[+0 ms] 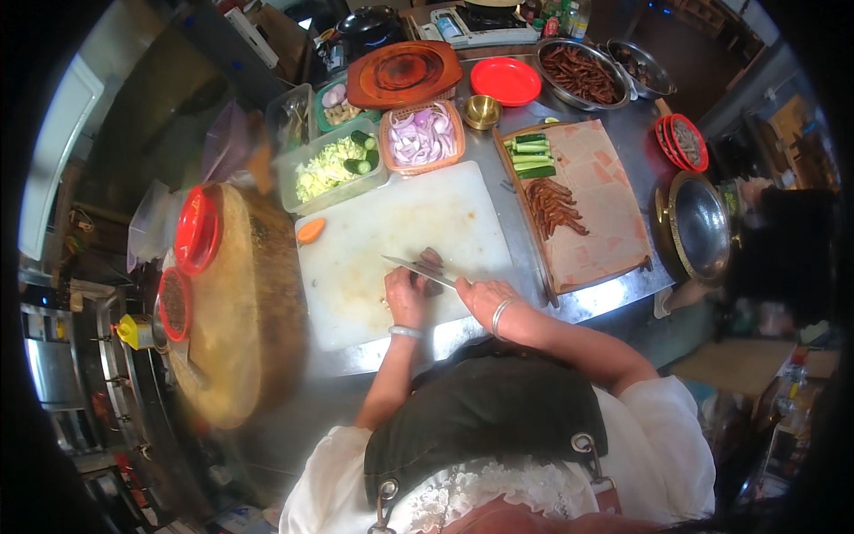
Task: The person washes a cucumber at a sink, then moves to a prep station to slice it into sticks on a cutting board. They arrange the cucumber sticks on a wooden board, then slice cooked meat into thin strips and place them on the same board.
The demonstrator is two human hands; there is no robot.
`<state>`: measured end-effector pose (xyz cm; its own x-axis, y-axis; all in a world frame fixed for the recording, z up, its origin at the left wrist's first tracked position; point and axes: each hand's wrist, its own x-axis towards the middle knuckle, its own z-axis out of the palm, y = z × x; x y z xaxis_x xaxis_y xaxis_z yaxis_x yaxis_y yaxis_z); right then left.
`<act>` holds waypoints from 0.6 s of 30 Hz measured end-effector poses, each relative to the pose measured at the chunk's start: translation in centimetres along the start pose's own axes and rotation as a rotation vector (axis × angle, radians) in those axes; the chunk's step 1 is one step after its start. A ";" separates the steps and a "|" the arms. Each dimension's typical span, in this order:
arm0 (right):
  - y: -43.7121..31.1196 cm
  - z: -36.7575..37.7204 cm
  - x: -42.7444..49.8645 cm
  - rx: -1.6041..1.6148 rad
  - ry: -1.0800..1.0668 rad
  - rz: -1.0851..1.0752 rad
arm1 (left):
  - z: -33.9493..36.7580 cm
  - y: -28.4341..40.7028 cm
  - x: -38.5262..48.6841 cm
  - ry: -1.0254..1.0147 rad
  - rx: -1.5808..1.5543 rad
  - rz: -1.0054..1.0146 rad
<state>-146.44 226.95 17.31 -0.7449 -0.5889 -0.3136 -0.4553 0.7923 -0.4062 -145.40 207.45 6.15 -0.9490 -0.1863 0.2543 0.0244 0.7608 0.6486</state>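
Observation:
A white cutting board (pixel 400 220) lies before me. My right hand (pixel 486 300) is closed round the handle of a kitchen knife (pixel 417 268), its blade pointing left across a piece of dark meat. My left hand (pixel 404 294) holds that dark meat (pixel 432 286) down on the board, fingers bent beside the blade. Several dark slices (pixel 431 257) lie just beyond the knife. A cut piece of carrot (pixel 310 231) rests at the board's left edge. To the right, a paper-lined tray (pixel 600 200) carries cucumber sticks (pixel 532 156) and brown meat strips (pixel 552 208).
Beyond the board stand a plastic tub (pixel 293 193) of shredded cabbage and a basket (pixel 460 143) of sliced red onion. A thick wooden chopping block (pixel 233 314) is at left. Steel bowls (pixel 624 100) stand back right, a round metal pan (pixel 700 227) at right. Someone's hand shows near the table's right edge.

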 end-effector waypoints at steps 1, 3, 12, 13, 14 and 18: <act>0.0 -0.3 -0.6 0.020 -0.009 0.001 | -0.1 0.0 0.0 0.002 -0.002 0.008; -0.1 -0.4 -0.6 0.042 -0.024 0.011 | -0.2 0.0 0.1 0.014 -0.013 0.022; -0.1 5.6 4.9 0.114 0.018 0.035 | 0.1 -0.9 0.1 -0.040 0.023 0.023; 0.1 6.2 5.3 0.124 0.045 0.016 | 0.2 -1.0 0.0 -0.053 0.035 0.011; 0.1 6.4 5.8 0.112 0.063 0.010 | 0.3 -1.0 0.0 -0.059 0.046 -0.014; 0.5 4.8 6.9 0.101 0.100 0.029 | 0.4 -0.4 -0.5 0.098 -0.016 0.069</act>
<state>-149.47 222.46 10.81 -0.8043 -0.5431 -0.2412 -0.3851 0.7855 -0.4845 -145.10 207.43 5.47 -0.9098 -0.1937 0.3672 0.0947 0.7643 0.6379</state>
